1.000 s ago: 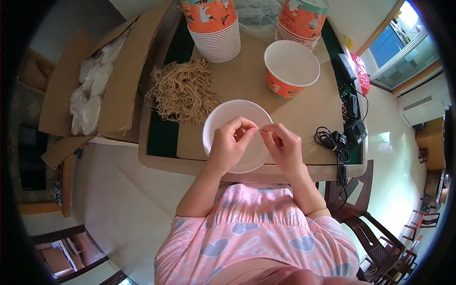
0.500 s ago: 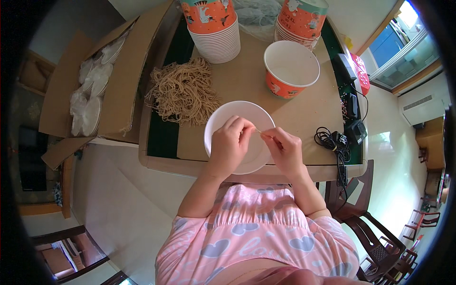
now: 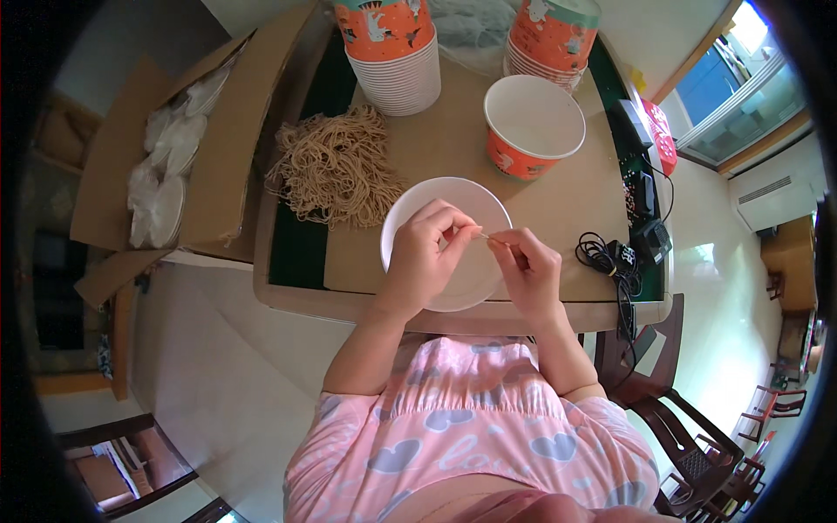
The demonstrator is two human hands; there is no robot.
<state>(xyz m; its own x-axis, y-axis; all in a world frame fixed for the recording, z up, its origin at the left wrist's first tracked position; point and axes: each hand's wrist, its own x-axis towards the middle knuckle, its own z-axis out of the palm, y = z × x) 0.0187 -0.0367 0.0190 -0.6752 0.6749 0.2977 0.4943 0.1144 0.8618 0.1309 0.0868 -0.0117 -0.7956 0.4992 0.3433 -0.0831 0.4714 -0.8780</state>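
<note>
Currently, left hand [image 3: 429, 251] and right hand [image 3: 530, 268] are pinching thin strand [image 3: 486, 236], probably string, between tight fingertips; white bowl [image 3: 471, 283] is sitting below fingers, tan string heap [image 3: 336, 170] lying leftward, orange tub [image 3: 520, 164] standing beyond.

Pinched grips hide the ends; the upper edge takes the tops.
At the centre, the thin strand [image 3: 486, 235] between the left hand [image 3: 429, 253] and the right hand [image 3: 530, 266] is too fine to make out clearly, its ends lost in their grip. The left hand covers part of the white bowl [image 3: 466, 288]. Along the upper edge, a tall cup stack [image 3: 397, 78], a second cup stack [image 3: 549, 39] and a clear plastic bag [image 3: 469, 30] are cut off. At left, the cardboard box [image 3: 222, 148] partly hides its white contents [image 3: 170, 166]; at lower right, distant chairs [image 3: 773, 403] are too small to tell apart.
</note>
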